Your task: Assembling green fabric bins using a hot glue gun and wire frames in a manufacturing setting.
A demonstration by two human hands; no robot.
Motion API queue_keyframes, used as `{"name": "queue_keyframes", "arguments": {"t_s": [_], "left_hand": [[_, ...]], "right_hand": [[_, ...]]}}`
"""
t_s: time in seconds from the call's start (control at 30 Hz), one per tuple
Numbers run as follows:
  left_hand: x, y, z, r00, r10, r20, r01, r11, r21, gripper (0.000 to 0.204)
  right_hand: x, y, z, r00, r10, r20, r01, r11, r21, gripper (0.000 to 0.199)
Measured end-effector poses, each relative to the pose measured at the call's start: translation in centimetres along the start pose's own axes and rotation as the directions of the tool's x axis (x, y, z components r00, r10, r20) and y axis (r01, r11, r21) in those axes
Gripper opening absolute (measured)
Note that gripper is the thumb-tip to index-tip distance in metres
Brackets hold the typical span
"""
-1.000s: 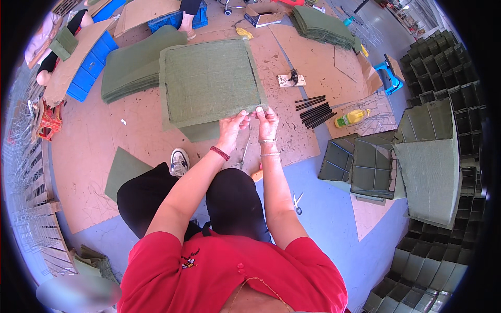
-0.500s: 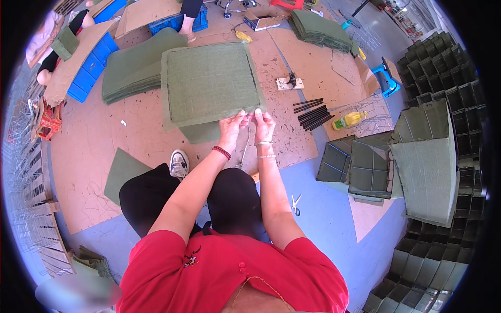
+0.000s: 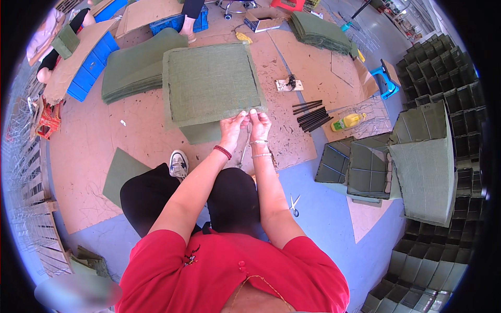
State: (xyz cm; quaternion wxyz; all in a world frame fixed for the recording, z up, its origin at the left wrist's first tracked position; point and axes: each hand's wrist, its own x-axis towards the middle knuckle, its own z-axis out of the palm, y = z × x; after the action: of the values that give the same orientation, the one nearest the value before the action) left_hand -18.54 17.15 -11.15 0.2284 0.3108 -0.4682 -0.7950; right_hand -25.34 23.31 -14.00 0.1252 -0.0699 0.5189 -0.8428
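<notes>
A square green fabric panel (image 3: 214,81) with a dark line along its borders lies ahead of me, over another green sheet (image 3: 201,133) that shows under its near edge. At its near right corner my left hand (image 3: 231,129) and my right hand (image 3: 259,127) are close together. Both pinch the panel's near edge between thumb and fingers. The fingertips nearly meet. A thin, wire-like strand (image 3: 245,147) hangs below, between the wrists; where its upper end goes is hidden by the fingers.
Stacked green sheets (image 3: 136,68) lie behind left, and another stack (image 3: 319,32) far right. Black rods (image 3: 314,119), a yellow bottle (image 3: 348,122) and a dark-smeared white block (image 3: 289,85) lie right. Scissors (image 3: 295,205) rest on the floor near wire-framed green boxes (image 3: 369,167).
My right hand has shifted slightly left, closer to my left hand, along the panel's edge. My left hand stays nearly in place, and both keep pinching.
</notes>
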Motion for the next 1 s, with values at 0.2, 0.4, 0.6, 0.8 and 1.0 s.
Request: {"name": "queue_keyframes", "arguments": {"t_s": [0.2,0.4,0.6,0.8,1.0], "left_hand": [[0.0,0.1,-0.1,1.0,0.01,-0.002,-0.01,1.0,-0.006,0.022],[0.2,-0.2,0.1,1.0,0.005,0.002,-0.005,1.0,0.01,0.023],[0.3,-0.2,-1.5,0.998,-0.014,0.066,0.014,1.0,-0.006,0.027],[-1.6,2.0,-2.9,0.993,-0.034,0.114,0.04,0.998,-0.045,0.032],[-0.9,1.8,-3.8,0.998,0.017,0.059,-0.018,1.0,0.019,0.03]], "right_hand": [[-0.5,-0.1,-0.8,0.998,0.041,0.043,-0.04,0.999,-0.007,0.005],[0.1,0.3,-0.5,1.0,-0.018,-0.006,0.017,0.999,-0.043,0.006],[-0.8,-0.1,0.8,0.999,0.039,0.009,-0.039,0.999,-0.015,0.008],[-1.5,-0.2,0.6,0.986,0.15,0.076,-0.151,0.988,0.013,0.008],[-1.6,0.7,1.8,0.993,0.106,0.056,-0.101,0.992,-0.081,0.01]]}}
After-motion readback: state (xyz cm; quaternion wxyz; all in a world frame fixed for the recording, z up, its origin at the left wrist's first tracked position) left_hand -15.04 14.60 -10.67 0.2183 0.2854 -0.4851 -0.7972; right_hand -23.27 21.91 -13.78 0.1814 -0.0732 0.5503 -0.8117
